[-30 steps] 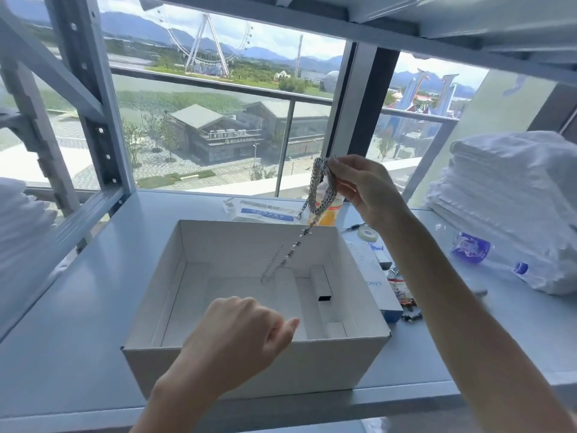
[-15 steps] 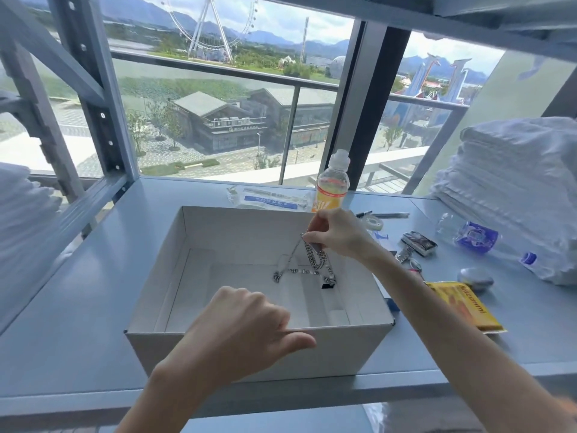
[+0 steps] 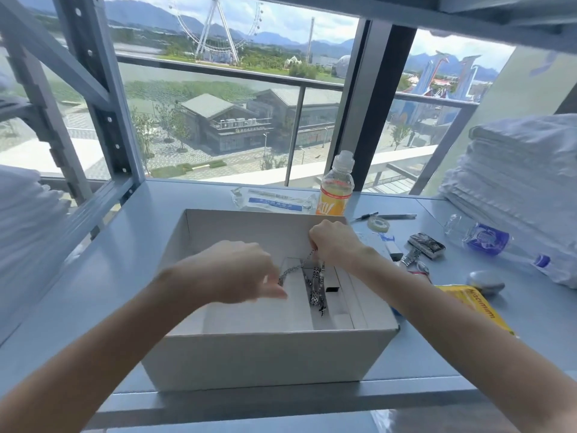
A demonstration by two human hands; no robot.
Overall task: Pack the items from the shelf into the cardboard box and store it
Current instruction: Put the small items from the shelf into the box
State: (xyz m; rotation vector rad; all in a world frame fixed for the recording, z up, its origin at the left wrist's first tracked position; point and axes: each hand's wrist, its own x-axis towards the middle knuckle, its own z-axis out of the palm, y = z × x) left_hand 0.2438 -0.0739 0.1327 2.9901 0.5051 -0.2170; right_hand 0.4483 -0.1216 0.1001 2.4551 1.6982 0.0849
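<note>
Two hands over the open cardboard box (image 3: 265,357), a chain (image 3: 317,285) strung between them.
The right hand (image 3: 335,245) grips the chain above the box's right side, its loops dangling inside. The left hand (image 3: 231,270), fingers curled, pinches the other end. A bottle (image 3: 335,192), tape roll (image 3: 378,225) and yellow packet (image 3: 477,304) lie on the shelf (image 3: 93,292) nearby.

You are standing at a storage rack in a storage area beside a large window (image 3: 218,126). Perforated steel uprights (image 3: 104,98) are framing the grey shelf (image 3: 93,276), folded white towels (image 3: 524,170) are sitting stacked at its right edge, and an upper deck (image 3: 468,14) is running overhead.
</note>
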